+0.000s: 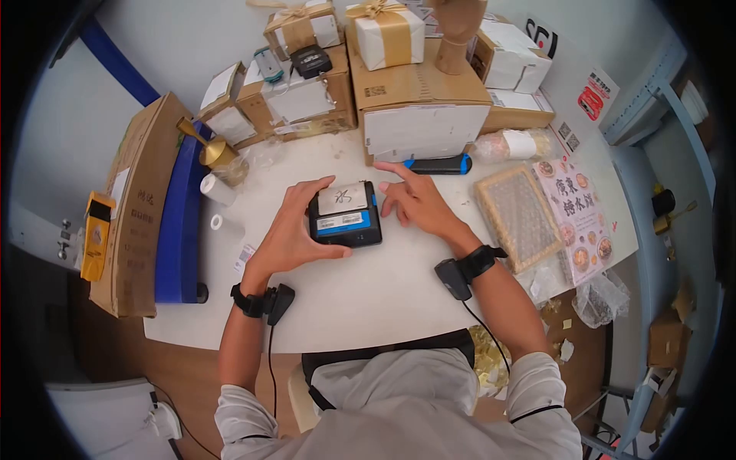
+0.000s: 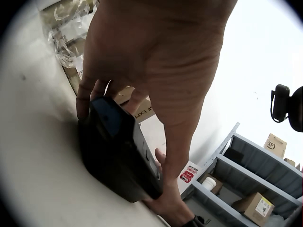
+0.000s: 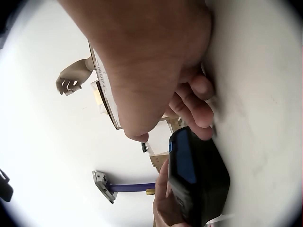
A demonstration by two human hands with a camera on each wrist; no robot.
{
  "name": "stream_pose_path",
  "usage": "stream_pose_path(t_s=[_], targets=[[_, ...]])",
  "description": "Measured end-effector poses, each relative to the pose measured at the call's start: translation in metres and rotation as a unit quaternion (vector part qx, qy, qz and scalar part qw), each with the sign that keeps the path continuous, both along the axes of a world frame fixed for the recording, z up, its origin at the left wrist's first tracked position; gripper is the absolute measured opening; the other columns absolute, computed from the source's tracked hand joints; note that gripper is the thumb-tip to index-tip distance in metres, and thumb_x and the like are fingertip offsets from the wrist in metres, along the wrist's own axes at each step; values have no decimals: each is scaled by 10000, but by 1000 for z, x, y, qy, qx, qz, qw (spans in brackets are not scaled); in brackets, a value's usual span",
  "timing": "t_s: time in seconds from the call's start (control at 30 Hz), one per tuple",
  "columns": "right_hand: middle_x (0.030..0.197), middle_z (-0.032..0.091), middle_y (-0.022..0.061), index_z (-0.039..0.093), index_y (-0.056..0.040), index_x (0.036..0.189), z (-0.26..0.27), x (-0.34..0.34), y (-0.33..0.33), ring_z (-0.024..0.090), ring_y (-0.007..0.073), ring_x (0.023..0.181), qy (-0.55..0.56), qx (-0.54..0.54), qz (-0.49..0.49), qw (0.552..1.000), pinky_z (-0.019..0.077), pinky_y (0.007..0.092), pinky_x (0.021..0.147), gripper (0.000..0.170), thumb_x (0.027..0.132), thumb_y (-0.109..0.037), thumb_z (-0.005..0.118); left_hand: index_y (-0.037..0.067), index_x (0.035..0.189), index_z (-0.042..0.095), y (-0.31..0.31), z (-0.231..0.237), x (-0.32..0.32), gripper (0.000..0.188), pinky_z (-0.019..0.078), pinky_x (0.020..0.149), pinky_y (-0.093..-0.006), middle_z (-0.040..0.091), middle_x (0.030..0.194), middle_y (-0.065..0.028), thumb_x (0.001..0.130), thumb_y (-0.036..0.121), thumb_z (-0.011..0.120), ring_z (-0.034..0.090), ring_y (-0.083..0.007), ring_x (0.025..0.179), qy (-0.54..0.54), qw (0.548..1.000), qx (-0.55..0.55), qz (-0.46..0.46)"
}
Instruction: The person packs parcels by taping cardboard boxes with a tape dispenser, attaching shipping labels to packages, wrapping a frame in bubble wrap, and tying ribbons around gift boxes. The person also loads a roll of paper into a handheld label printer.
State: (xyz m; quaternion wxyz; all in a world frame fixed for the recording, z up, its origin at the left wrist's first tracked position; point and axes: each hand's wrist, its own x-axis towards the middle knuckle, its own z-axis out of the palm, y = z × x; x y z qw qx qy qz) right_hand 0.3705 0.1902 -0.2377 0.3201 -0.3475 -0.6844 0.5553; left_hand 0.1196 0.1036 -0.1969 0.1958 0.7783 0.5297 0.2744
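Observation:
On the white table lies a boxy black device point(image 1: 367, 234) with a blue-and-white label and a pale panel marked with dark handwriting. My left hand point(image 1: 287, 230) holds it from the left side, thumb along the near edge and fingers at the far left corner. In the left wrist view the black device point(image 2: 109, 156) shows its dark side below the palm. My right hand point(image 1: 418, 201) is just to the right, index finger extended and the other fingers loosely bent, holding nothing. In the right wrist view its fingertips come close to the device point(image 3: 203, 175).
Behind stand cardboard boxes point(image 1: 425, 88) and a gift box point(image 1: 387, 38). A blue-and-black tool point(image 1: 441, 165) lies beyond my right hand. To the right are a bubble-wrapped frame point(image 1: 517, 218) and a printed pack point(image 1: 575, 222). White rolls point(image 1: 218, 188) and a brass-coloured object point(image 1: 218, 152) sit left.

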Motion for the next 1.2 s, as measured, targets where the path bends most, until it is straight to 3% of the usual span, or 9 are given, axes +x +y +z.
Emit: stream_pose_path(t_s=[0.07, 0.1, 0.23, 0.47, 0.73, 0.8, 0.93, 1.0, 1.2], targets=[[692, 695, 126, 463, -11, 1459, 9, 0, -2, 536, 133, 432, -30, -42, 28, 998, 457, 280, 496, 536, 985, -245, 553, 63, 1438, 479, 8, -9, -11, 878, 447, 1051, -396, 538, 1394, -140, 680, 214, 895, 473, -273, 1320, -201, 970, -133, 44], [696, 696, 132, 461, -13, 1464, 8, -1, -2, 536, 131, 435, -25, -53, 40, 997, 457, 278, 499, 531, 981, -223, 529, 22, 1403, 518, 11, -14, -14, 617, 481, 1011, -361, 576, 1387, -135, 863, 189, 764, 522, -227, 1291, -241, 960, -132, 50], [705, 696, 140, 478, -18, 1458, 7, -1, 0, 537, 125, 445, 1, -95, 56, 994, 457, 272, 504, 527, 945, -138, 447, -16, 1259, 636, 20, -34, -22, 328, 477, 999, -344, 686, 1194, -122, 1000, 182, 596, 619, -209, 1136, -359, 915, -170, 67], [665, 665, 100, 559, -2, 1353, 8, 0, 3, 532, 102, 478, -42, -97, 96, 990, 435, 248, 497, 498, 886, -64, 400, 7, 1228, 652, 16, -40, -26, 296, 483, 982, -323, 695, 1191, -97, 986, 169, 600, 634, -165, 1095, -396, 888, -228, 56], [650, 651, 52, 561, 15, 1366, 10, 3, 3, 548, 79, 496, -55, -82, 139, 985, 436, 228, 528, 505, 878, -77, 470, 39, 1192, 668, 14, -37, -25, 285, 481, 928, -292, 701, 1182, -85, 969, 210, 627, 635, -140, 1068, -384, 890, -244, 43], [592, 577, -26, 535, 23, 1401, 13, 2, 2, 591, 72, 535, -61, -112, 135, 983, 370, 196, 468, 603, 808, -80, 490, 41, 1198, 666, 14, -38, -26, 292, 478, 929, -290, 701, 1184, -80, 971, 220, 628, 634, -138, 1067, -388, 887, -250, 38], [598, 578, -28, 528, 26, 1407, 11, 2, 4, 585, 68, 527, -60, -114, 144, 981, 364, 195, 457, 608, 807, -70, 495, 45, 1222, 655, 14, -40, -26, 316, 463, 948, -287, 694, 1192, -71, 977, 242, 629, 625, -136, 1084, -402, 878, -258, 33], [648, 654, 59, 561, 45, 1361, 10, 3, 4, 539, 71, 487, -49, -127, 139, 981, 415, 222, 495, 524, 855, -86, 512, 47, 1241, 643, 13, -39, -25, 332, 458, 963, -292, 687, 1202, -71, 980, 252, 629, 617, -137, 1099, -397, 881, -256, 36], [652, 644, 60, 479, 24, 1414, 15, 0, 4, 532, 84, 476, -50, -139, 128, 981, 396, 229, 468, 596, 832, -79, 552, 50, 1309, 597, 12, -38, -20, 403, 434, 1023, -318, 664, 1236, -79, 1001, 311, 606, 596, -148, 1146, -392, 883, -255, 44]])
